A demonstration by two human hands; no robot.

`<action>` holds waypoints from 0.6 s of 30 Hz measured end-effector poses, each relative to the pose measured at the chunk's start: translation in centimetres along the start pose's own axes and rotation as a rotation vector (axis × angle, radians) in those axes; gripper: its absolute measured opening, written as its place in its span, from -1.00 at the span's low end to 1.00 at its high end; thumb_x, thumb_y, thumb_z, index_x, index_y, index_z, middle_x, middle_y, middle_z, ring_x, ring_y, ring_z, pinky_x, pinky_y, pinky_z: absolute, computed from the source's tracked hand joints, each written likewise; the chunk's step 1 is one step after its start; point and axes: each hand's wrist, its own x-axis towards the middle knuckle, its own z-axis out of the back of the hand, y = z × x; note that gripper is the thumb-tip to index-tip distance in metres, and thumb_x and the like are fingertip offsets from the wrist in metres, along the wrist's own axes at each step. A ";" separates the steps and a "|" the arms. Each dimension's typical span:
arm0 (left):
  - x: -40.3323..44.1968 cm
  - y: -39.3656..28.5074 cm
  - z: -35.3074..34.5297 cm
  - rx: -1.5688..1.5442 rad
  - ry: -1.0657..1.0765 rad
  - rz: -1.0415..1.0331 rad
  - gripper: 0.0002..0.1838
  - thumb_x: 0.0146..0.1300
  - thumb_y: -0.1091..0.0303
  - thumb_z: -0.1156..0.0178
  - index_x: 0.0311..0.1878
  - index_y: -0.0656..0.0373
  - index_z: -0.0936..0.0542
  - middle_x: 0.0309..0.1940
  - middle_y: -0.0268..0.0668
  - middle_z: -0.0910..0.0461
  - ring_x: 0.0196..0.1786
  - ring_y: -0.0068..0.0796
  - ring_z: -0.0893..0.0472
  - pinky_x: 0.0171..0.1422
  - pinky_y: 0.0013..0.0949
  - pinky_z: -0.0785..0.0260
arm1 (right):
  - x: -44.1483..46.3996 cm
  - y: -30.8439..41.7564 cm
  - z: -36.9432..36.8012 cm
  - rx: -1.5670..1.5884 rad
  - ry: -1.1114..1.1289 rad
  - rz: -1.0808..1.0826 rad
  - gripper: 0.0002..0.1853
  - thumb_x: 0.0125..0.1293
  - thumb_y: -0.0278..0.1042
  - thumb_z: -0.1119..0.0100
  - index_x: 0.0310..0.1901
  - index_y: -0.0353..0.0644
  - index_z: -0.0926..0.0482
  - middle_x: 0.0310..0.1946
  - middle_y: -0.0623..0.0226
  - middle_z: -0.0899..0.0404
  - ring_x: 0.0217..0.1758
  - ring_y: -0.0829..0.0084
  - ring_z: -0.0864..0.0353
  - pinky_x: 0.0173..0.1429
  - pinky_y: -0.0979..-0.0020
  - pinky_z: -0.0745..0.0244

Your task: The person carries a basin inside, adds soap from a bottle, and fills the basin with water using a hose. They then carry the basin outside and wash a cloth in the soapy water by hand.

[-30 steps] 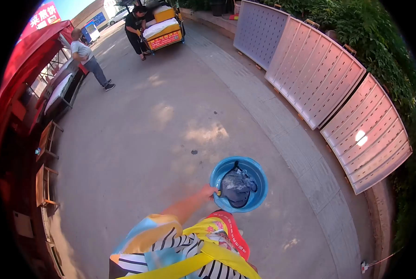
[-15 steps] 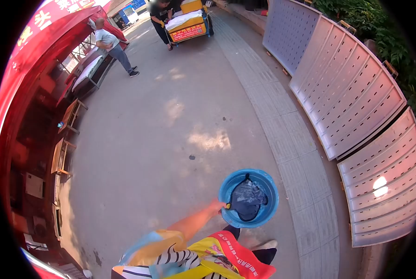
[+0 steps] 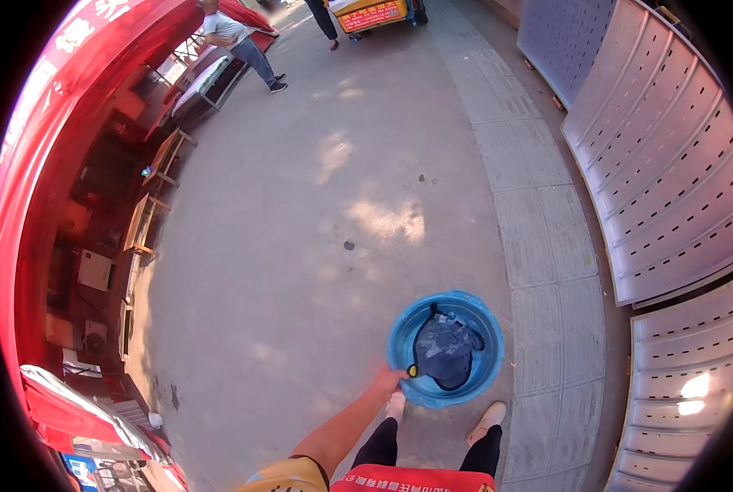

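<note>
One blue basin (image 3: 492,353), three panels (image 3: 669,164), cart (image 3: 373,15)

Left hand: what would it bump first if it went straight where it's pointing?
The blue basin: the left hand seems to grip its rim. Past that, probably the dark blue cloth inside, though depth is unclear.

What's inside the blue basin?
Crumpled dark-blue cloth lies in the blue basin; a small yellow piece, unidentifiable, shows beside the left hand at the rim. Whatever is under the cloth is covered, including part of the basin floor.
</note>
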 end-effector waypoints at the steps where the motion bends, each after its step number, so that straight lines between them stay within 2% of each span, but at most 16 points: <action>1: 0.0 -0.8 0.2 0.036 -0.021 -0.012 -0.63 -0.09 0.53 -0.14 -0.11 0.26 -0.43 -0.38 -0.22 -0.52 -0.46 -0.36 -0.54 -0.54 -0.36 -0.41 | 0.5 0.0 -0.6 0.003 0.062 -0.005 -0.68 0.14 -0.39 -0.04 -0.05 -0.28 -0.48 -0.20 0.11 -0.53 -0.13 0.31 -0.52 -0.05 0.37 -0.39; 4: 0.1 1.2 0.9 0.105 -0.028 0.021 -0.65 -0.11 0.53 -0.14 -0.14 0.24 -0.45 -0.43 -0.26 -0.52 -0.51 -0.40 -0.53 -0.56 -0.39 -0.38 | 1.2 -1.3 -4.0 0.035 0.267 -0.033 -0.66 0.14 -0.36 -0.06 -0.04 -0.29 -0.47 -0.21 0.12 -0.53 -0.13 0.33 -0.52 -0.06 0.39 -0.39; 8: 5.2 5.4 3.7 0.091 0.045 0.008 -0.64 -0.13 0.55 -0.12 -0.15 0.17 -0.43 -0.47 -0.33 -0.51 -0.54 -0.47 -0.50 -0.62 -0.42 -0.31 | 1.4 -3.0 -12.6 0.161 0.563 0.020 -0.64 0.15 -0.33 -0.09 -0.03 -0.29 -0.46 -0.22 0.13 -0.53 -0.14 0.36 -0.52 -0.07 0.41 -0.39; 9: 4.6 4.1 3.5 0.128 0.110 0.082 -0.68 -0.09 0.58 -0.12 -0.17 0.19 -0.44 -0.42 -0.33 -0.51 -0.46 -0.44 -0.54 -0.47 -0.36 -0.45 | 1.5 -2.8 -14.1 0.197 0.629 0.056 -0.64 0.15 -0.32 -0.09 -0.03 -0.29 -0.46 -0.22 0.13 -0.53 -0.14 0.37 -0.52 -0.07 0.41 -0.40; 11: 6.5 6.1 4.1 0.187 0.122 0.079 -0.69 -0.08 0.53 -0.13 -0.18 0.19 -0.44 -0.45 -0.33 -0.51 -0.50 -0.45 -0.53 -0.51 -0.37 -0.42 | 2.3 -2.5 -14.6 0.189 0.662 0.135 -0.63 0.15 -0.30 -0.10 -0.02 -0.30 -0.45 -0.23 0.13 -0.53 -0.15 0.38 -0.53 -0.07 0.42 -0.40; 13: 11.3 8.9 7.2 0.228 0.183 0.047 -0.70 -0.08 0.51 -0.13 -0.19 0.20 -0.45 -0.46 -0.32 -0.51 -0.50 -0.44 -0.54 -0.53 -0.38 -0.40 | 5.5 -3.2 -10.9 0.035 0.502 0.176 -0.61 0.17 -0.30 -0.09 0.01 -0.30 -0.43 -0.20 0.17 -0.53 -0.16 0.41 -0.53 -0.08 0.43 -0.40; 14: 12.5 10.0 5.5 0.236 0.196 0.062 -0.71 -0.08 0.51 -0.12 -0.20 0.20 -0.46 -0.46 -0.32 -0.51 -0.49 -0.43 -0.54 -0.54 -0.39 -0.39 | 3.7 -2.2 -7.5 -0.025 0.427 0.194 -0.61 0.18 -0.31 -0.08 0.03 -0.30 -0.42 -0.18 0.19 -0.53 -0.16 0.42 -0.53 -0.08 0.43 -0.40; 16: 14.8 11.7 4.7 0.282 0.231 0.074 -0.73 -0.08 0.50 -0.12 -0.21 0.21 -0.47 -0.47 -0.30 -0.52 -0.48 -0.42 -0.54 -0.55 -0.39 -0.37 | 2.1 -2.3 -0.9 0.097 0.090 0.002 -0.60 0.18 -0.33 -0.10 0.06 -0.26 -0.42 -0.12 0.21 -0.53 -0.10 0.43 -0.53 -0.03 0.44 -0.40; 18: 17.2 13.6 4.3 0.368 0.275 0.074 -0.74 -0.09 0.48 -0.12 -0.24 0.22 -0.47 -0.47 -0.29 -0.52 -0.46 -0.41 -0.54 -0.55 -0.38 -0.36 | 1.0 -4.3 7.2 0.109 -0.275 -0.023 -0.63 0.18 -0.33 -0.10 0.01 -0.26 -0.45 -0.15 0.19 -0.54 -0.11 0.39 -0.54 -0.04 0.43 -0.40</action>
